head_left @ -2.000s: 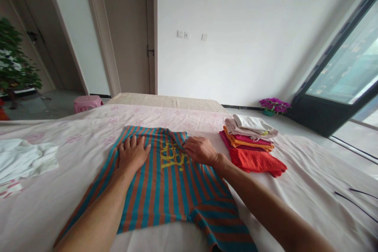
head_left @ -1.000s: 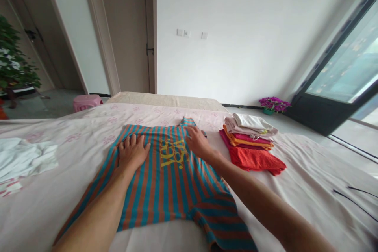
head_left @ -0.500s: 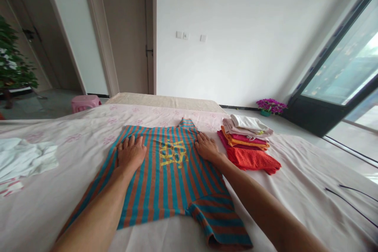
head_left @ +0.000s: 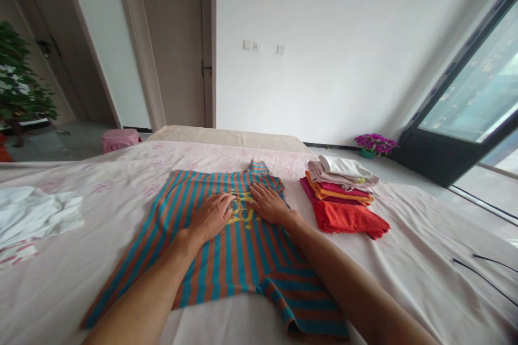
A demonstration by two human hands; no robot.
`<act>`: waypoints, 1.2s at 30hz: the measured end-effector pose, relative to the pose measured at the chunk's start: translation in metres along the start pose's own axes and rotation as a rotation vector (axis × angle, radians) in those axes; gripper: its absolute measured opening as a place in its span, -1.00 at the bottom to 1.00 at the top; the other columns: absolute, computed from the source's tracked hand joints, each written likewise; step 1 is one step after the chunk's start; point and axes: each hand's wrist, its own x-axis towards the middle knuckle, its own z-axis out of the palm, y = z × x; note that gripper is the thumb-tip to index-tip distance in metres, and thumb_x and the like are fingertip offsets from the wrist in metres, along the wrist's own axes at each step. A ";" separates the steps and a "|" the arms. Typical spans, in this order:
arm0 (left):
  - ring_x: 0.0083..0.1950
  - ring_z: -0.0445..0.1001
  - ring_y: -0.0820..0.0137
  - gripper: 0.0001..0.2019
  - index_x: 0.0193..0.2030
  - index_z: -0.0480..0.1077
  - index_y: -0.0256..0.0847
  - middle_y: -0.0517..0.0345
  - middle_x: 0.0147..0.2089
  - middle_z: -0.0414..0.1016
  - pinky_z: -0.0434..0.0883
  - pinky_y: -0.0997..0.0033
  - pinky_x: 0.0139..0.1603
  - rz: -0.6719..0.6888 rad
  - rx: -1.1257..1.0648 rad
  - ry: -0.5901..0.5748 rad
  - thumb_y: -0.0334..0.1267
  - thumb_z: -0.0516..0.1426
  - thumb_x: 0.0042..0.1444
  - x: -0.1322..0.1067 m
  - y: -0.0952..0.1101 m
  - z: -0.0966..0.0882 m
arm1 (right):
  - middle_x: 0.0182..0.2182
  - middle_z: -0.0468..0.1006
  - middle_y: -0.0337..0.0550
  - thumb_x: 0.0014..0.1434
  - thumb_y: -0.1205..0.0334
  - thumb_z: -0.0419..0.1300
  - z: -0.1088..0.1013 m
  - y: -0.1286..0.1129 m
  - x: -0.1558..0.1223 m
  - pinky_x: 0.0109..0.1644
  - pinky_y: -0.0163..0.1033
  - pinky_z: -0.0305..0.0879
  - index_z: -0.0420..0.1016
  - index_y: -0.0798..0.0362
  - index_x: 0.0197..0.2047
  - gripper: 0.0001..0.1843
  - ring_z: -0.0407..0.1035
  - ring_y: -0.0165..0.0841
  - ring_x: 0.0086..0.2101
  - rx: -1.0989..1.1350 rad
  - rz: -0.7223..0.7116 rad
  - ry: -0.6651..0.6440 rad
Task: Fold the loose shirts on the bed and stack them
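A teal and brown striped shirt [head_left: 226, 264] lies spread out on the bed sheet, a yellow printed pattern at its middle. My left hand [head_left: 212, 215] rests on the cloth at the left edge of that print, its fingers loosely bent and lying on the fabric. Flat on the right part of the print is my right hand [head_left: 269, 202], fingers stretched out. Both palms press on the shirt and partly hide the pattern. One short sleeve [head_left: 305, 299] points toward me at the lower right.
Right of the shirt stands a stack of folded clothes [head_left: 343, 199], red at the bottom and white on top. Crumpled white clothes [head_left: 36, 218] lie at the left. Two dark cords [head_left: 485, 280] cross the sheet at the right. Beyond the bed is a pink stool [head_left: 120, 139].
My left hand has slid right, from the shirt's left side to the print. My right hand has moved slightly left onto the print. The view has shifted a little.
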 end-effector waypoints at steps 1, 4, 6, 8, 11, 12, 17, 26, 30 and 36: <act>0.32 0.30 0.28 -0.60 0.21 0.36 -0.11 0.10 0.28 0.39 0.17 0.20 0.38 -0.015 0.046 -0.013 -0.28 -0.01 0.25 -0.001 -0.002 0.001 | 0.40 0.09 0.01 0.42 0.04 -0.09 0.000 0.005 0.000 0.41 0.01 -0.11 0.10 0.07 0.43 -0.41 -0.04 -0.17 0.37 -0.017 0.066 0.013; 0.42 0.16 0.22 -0.56 0.28 0.32 -0.10 0.09 0.40 0.26 0.07 0.12 0.43 -0.083 0.144 -0.053 -0.19 0.00 0.27 -0.002 -0.005 0.002 | 0.32 0.27 0.00 0.41 0.17 -0.06 -0.006 0.013 -0.003 0.38 -0.03 -0.06 0.25 0.07 0.35 -0.50 0.06 -0.20 0.32 -0.021 0.147 0.105; 0.45 0.12 0.18 -0.53 0.31 0.30 -0.08 0.09 0.43 0.20 0.06 0.06 0.43 -0.122 0.174 -0.076 -0.16 0.00 0.28 -0.002 -0.005 0.001 | 0.23 0.39 -0.04 0.38 0.28 -0.04 -0.011 0.011 -0.006 0.33 -0.08 0.04 0.35 0.00 0.29 -0.54 0.17 -0.23 0.24 0.007 0.081 0.188; 0.46 0.09 0.17 -0.52 0.33 0.28 -0.05 0.11 0.44 0.18 0.05 0.04 0.43 -0.135 0.188 -0.094 -0.14 -0.01 0.28 -0.002 -0.004 0.001 | 0.12 0.48 -0.08 0.34 0.36 -0.01 -0.014 0.008 -0.010 0.22 -0.14 0.16 0.43 -0.09 0.23 -0.54 0.29 -0.26 0.11 0.053 -0.075 0.214; 0.47 0.06 0.19 -0.51 0.34 0.26 -0.02 0.13 0.45 0.16 0.04 0.07 0.43 -0.137 0.198 -0.106 -0.15 -0.01 0.28 -0.001 -0.002 -0.001 | -0.05 0.54 -0.14 0.31 0.40 0.04 -0.014 0.006 -0.012 0.08 -0.20 0.25 0.52 -0.19 0.14 -0.54 0.35 -0.29 -0.05 0.111 -0.260 0.187; 0.47 0.06 0.19 -0.51 0.34 0.26 -0.02 0.13 0.45 0.16 0.04 0.06 0.43 -0.137 0.198 -0.106 -0.15 0.00 0.28 -0.001 -0.002 -0.001 | -0.07 0.54 -0.15 0.30 0.41 0.05 -0.013 0.007 -0.012 0.06 -0.21 0.25 0.53 -0.21 0.12 -0.54 0.36 -0.29 -0.07 0.121 -0.286 0.183; 0.47 0.06 0.19 -0.52 0.34 0.27 -0.01 0.12 0.45 0.17 0.03 0.05 0.43 -0.127 0.183 -0.092 -0.15 0.00 0.27 -0.002 -0.004 0.001 | -0.08 0.53 -0.17 0.26 0.44 0.08 -0.010 0.009 -0.008 0.03 -0.22 0.25 0.55 -0.24 0.10 -0.53 0.36 -0.30 -0.07 0.130 -0.322 0.162; 0.47 0.06 0.18 -0.51 0.34 0.26 -0.03 0.11 0.45 0.16 0.02 0.05 0.43 -0.129 0.200 -0.100 -0.15 -0.01 0.28 -0.002 -0.005 0.002 | -0.14 0.56 -0.17 0.19 0.50 0.05 -0.011 0.009 -0.010 0.09 -0.24 0.25 0.62 -0.09 -0.14 -0.61 0.39 -0.31 -0.08 0.196 -0.316 0.151; 0.47 0.06 0.18 -0.52 0.34 0.26 -0.03 0.11 0.45 0.15 0.03 0.04 0.43 -0.127 0.202 -0.098 -0.15 -0.01 0.28 -0.002 -0.005 0.002 | -0.13 0.55 -0.13 0.21 0.49 0.02 -0.012 0.008 -0.010 0.07 -0.22 0.27 0.59 -0.05 -0.07 -0.59 0.39 -0.30 -0.09 0.195 -0.328 0.139; 0.46 0.09 0.17 -0.53 0.32 0.28 0.00 0.11 0.44 0.19 0.05 0.03 0.42 -0.114 0.188 -0.093 -0.16 0.01 0.27 -0.001 -0.005 0.001 | -0.11 0.48 -0.13 0.14 0.52 0.08 -0.007 0.009 -0.005 0.02 -0.23 0.26 0.54 -0.11 0.08 -0.47 0.34 -0.29 -0.08 0.137 -0.353 0.139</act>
